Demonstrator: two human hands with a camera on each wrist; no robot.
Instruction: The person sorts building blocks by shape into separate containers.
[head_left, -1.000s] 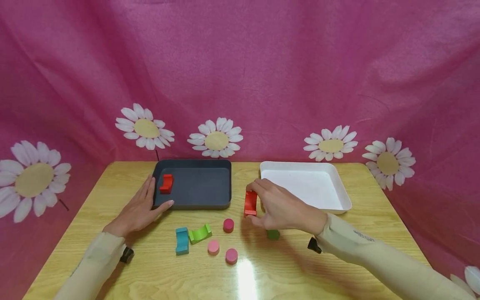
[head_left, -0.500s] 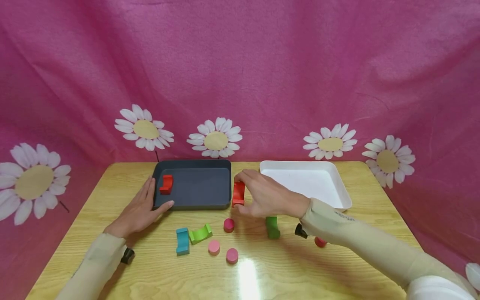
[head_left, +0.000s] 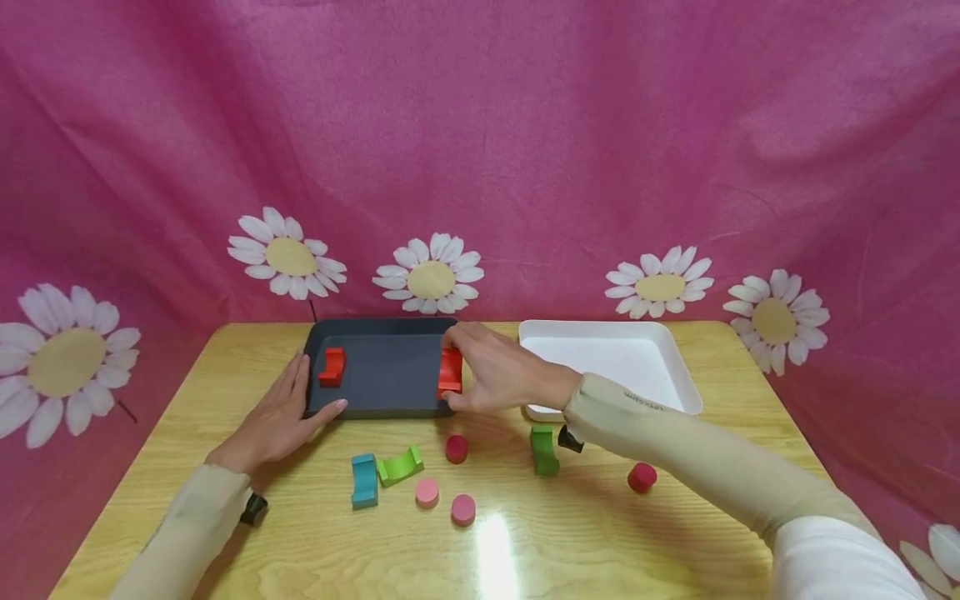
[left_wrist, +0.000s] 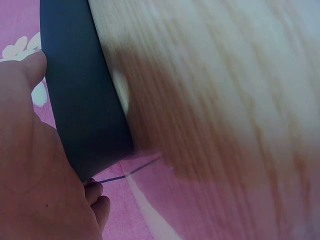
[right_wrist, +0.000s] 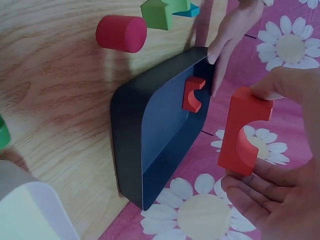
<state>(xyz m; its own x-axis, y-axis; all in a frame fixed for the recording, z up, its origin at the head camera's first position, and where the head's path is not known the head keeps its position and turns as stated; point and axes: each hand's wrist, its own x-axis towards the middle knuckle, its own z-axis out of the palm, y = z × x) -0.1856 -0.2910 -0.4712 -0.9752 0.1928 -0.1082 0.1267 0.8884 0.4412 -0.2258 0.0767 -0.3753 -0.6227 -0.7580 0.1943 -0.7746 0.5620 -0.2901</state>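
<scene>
My right hand (head_left: 498,367) pinches a red arch block (right_wrist: 240,132) between thumb and fingers. In the head view it hangs over the right end of the dark tray (head_left: 386,412). Another red arch block (head_left: 332,367) lies inside that tray near its left wall. My left hand (head_left: 273,421) rests against the tray's left side, fingers straight along the wall and thumb at the front rim. The left wrist view shows this hand (left_wrist: 40,145) touching the tray's outer wall (left_wrist: 82,85); most of its fingers are hidden behind it.
A white tray (head_left: 611,354) stands at the back right. In front lie a blue arch block (head_left: 364,481), a light green one (head_left: 401,466), a dark green one (head_left: 544,451), and several round blocks, including a pink one (head_left: 427,492) and a red one (head_left: 642,477).
My right hand has carried the red arch block leftward from beside the white tray to over the dark tray's right end. My left hand has stayed put.
</scene>
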